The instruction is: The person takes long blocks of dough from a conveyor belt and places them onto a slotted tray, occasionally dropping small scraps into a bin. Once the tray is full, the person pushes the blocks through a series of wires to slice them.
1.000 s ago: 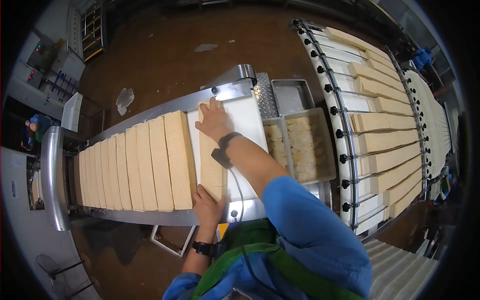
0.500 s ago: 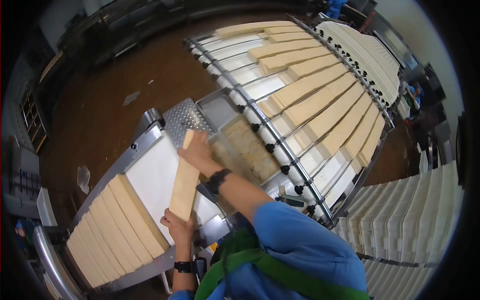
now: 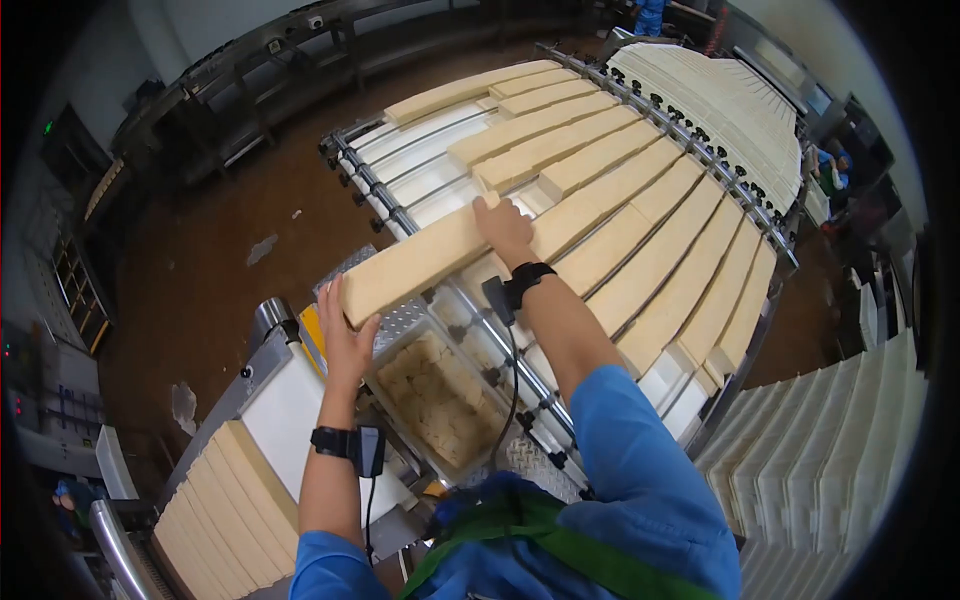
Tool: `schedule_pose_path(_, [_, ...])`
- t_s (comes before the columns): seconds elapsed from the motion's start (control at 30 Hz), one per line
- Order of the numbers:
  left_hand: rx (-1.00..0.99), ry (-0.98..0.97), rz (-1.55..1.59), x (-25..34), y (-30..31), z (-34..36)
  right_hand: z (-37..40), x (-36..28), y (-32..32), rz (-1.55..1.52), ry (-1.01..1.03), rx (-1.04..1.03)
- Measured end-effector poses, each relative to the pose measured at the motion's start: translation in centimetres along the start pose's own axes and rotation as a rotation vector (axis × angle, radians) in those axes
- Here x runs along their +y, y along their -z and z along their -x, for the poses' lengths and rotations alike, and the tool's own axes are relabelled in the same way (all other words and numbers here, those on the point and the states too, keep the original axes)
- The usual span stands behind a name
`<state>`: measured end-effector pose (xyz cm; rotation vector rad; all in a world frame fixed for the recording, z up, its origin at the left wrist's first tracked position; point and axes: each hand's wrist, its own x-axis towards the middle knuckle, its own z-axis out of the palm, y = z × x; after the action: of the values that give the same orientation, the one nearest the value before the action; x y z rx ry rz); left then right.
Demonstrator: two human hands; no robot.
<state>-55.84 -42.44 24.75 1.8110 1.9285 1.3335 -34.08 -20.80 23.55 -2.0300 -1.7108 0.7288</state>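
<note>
Between my two hands is a long pale-yellow slab (image 3: pixel 415 262), held lengthwise where the bin meets the wide conveyor's edge. My left hand (image 3: pixel 345 330) grips its near end, thumb on one side and fingers on the other. At the far end, my right hand (image 3: pixel 508 232) has its fingers wrapped over the slab, close to other slabs (image 3: pixel 625 250) lying in lanes on the wide white conveyor (image 3: pixel 435 140). Below and left, several similar slabs (image 3: pixel 240 490) stand packed side by side on a smaller white belt (image 3: pixel 285 420).
A metal bin (image 3: pixel 410 430) of broken pale pieces stands between the two belts. Metal rails with black knobs (image 3: pixel 548 400) run along the wide conveyor's near edge. Stacked white trays (image 3: pixel 800 460) are at right. Another person (image 3: pixel 832 170) is at the far right.
Both hands have carried the slab from over the small belt up and right to the wide conveyor's edge. The view has shifted slightly.
</note>
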Motion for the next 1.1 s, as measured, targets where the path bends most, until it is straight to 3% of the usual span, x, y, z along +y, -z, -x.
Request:
schedule_pose_path(0.03, [-0.056,0.023,0.123,-1.2,-0.7,-1.1,-1.5,0.9,0.2,0.151,0.032,-0.076])
schedule_pose_path(0.1, [-0.164,0.042,0.303,-1.8,-1.1,-2.9,-3.9,2.9,-0.3,0.183,0.041,-0.040])
schedule_pose_path(0.2, [-0.355,0.293,0.472,-0.4,-1.3,-4.1,-6.8,3.8,0.1,0.212,-0.005,-0.136])
schedule_pose_path(0.37, [-0.348,0.235,0.452,-1.8,-2.7,-4.2,-8.0,4.5,0.7,0.162,-0.014,-0.256])
schedule_pose_path(0.47, [-0.361,0.236,0.465,-1.8,-3.5,-4.9,-9.3,5.5,-0.9,0.197,-0.017,-0.101])
schedule_pose_path(0.57, [-0.399,0.255,0.480,-1.1,-6.1,-5.7,-9.2,6.2,-2.7,0.299,0.033,0.261])
schedule_pose_path(0.67, [-0.372,0.132,0.359,-2.1,-10.2,-5.8,-8.0,4.9,-3.7,0.299,0.179,0.289])
schedule_pose_path(0.77, [-0.257,0.048,0.154,-1.2,-11.5,-6.0,-5.9,0.8,-1.0,0.194,0.274,-0.019])
schedule_pose_path(0.87, [-0.260,0.146,0.195,-0.4,-11.2,-5.6,-5.7,-1.1,-2.3,0.152,0.358,0.030])
schedule_pose_path(1.0, [-0.265,0.231,0.190,0.6,-11.2,-5.6,-8.0,-1.4,-4.4,0.321,0.236,0.019])
schedule_pose_path(1.03, [-0.232,0.141,0.146,-0.9,-12.1,-5.4,-8.3,-1.4,-4.3,0.347,0.224,-0.006])
schedule_pose_path(1.1, [-0.220,0.182,0.167,-0.2,-12.1,-5.4,-8.7,-1.3,-4.0,0.401,0.223,-0.048])
